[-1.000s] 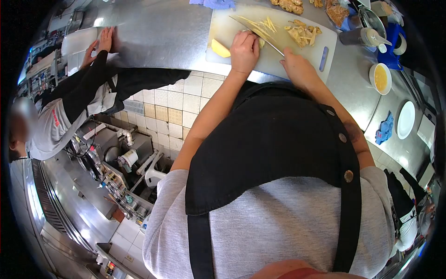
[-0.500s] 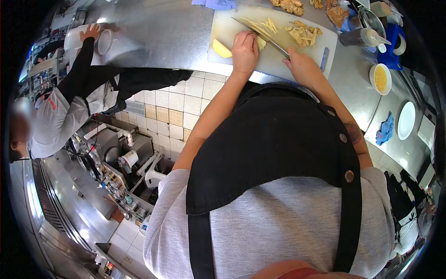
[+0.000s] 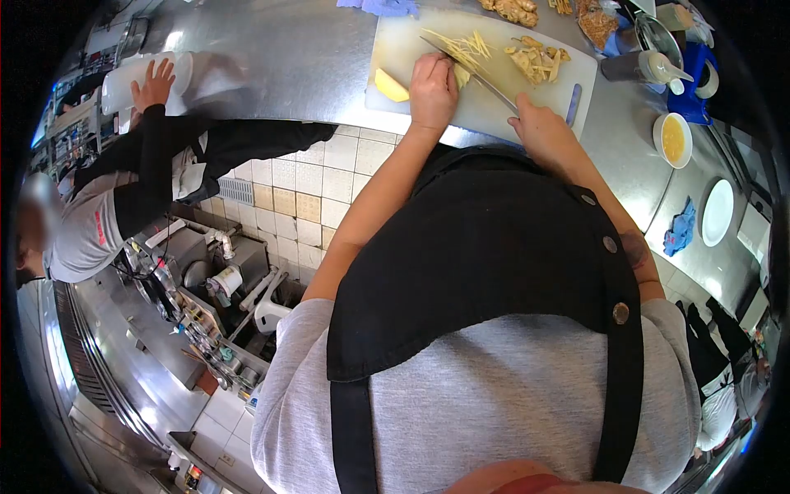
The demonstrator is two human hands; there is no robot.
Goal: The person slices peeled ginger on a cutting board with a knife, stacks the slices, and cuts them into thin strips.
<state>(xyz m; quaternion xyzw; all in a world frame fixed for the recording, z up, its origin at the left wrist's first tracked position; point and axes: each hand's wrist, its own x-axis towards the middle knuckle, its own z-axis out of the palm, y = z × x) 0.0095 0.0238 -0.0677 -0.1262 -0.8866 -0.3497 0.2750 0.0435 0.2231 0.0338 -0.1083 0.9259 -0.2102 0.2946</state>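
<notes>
On the white cutting board (image 3: 508, 78), my left hand (image 3: 434, 92) is closed with curled fingers on a piece of peeled ginger (image 3: 462, 76), mostly hidden under it. My right hand (image 3: 541, 128) grips the handle of a kitchen knife (image 3: 491, 88). Its blade lies along the ginger, close to my left fingertips. Thin ginger strips (image 3: 477, 43) are strewn beyond the blade. Left of my left hand rests a larger yellow piece of peeled ginger (image 3: 391, 85). A heap of ginger peelings (image 3: 539, 60) sits toward the board's right side.
Unpeeled ginger (image 3: 512, 10) lies behind the board, near a squeeze bottle (image 3: 634, 67). On the right are a bowl of yellow liquid (image 3: 674, 140), a blue cloth (image 3: 680, 228) and a white plate (image 3: 719, 213). At left, a co-worker's hand (image 3: 153, 86) touches a white container (image 3: 121, 89).
The knife and my right hand have shifted slightly right and toward me. My left hand stays on the ginger. The co-worker's arm has swung, and the white container beside it has moved left.
</notes>
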